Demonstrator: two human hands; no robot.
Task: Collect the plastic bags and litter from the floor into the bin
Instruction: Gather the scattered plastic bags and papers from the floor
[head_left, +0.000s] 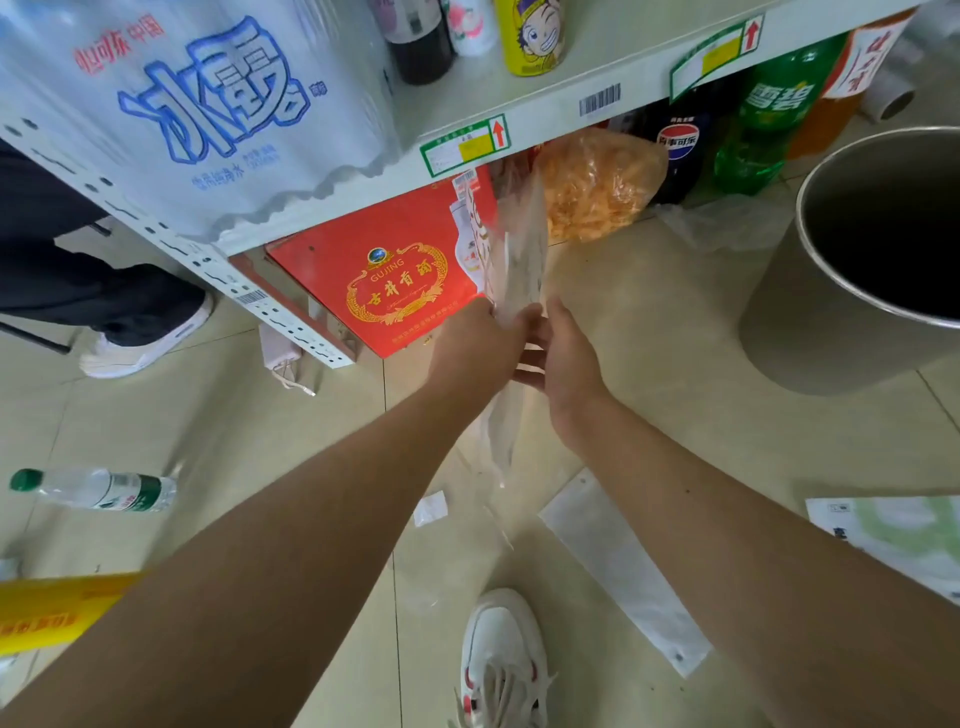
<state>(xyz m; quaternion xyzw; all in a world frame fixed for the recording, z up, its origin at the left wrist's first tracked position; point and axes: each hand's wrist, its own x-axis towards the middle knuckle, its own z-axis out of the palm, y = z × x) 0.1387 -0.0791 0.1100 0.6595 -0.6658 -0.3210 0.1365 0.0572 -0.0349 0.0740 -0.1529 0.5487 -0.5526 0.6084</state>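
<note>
We see the tiled floor (649, 332) carrying the bin (831, 312) right of our hands, a red box (384, 280) just ahead, a water bottle (98, 489) far left, and a white paper strip (623, 571) and small scrap (430, 508) beneath our forearms.

"GUJING" on red box (384, 280); "雪碧" on green bottle (774, 104).

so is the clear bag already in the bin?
No, both the left hand and right hand hold the clear plastic bag in the air, left of the bin.
</note>
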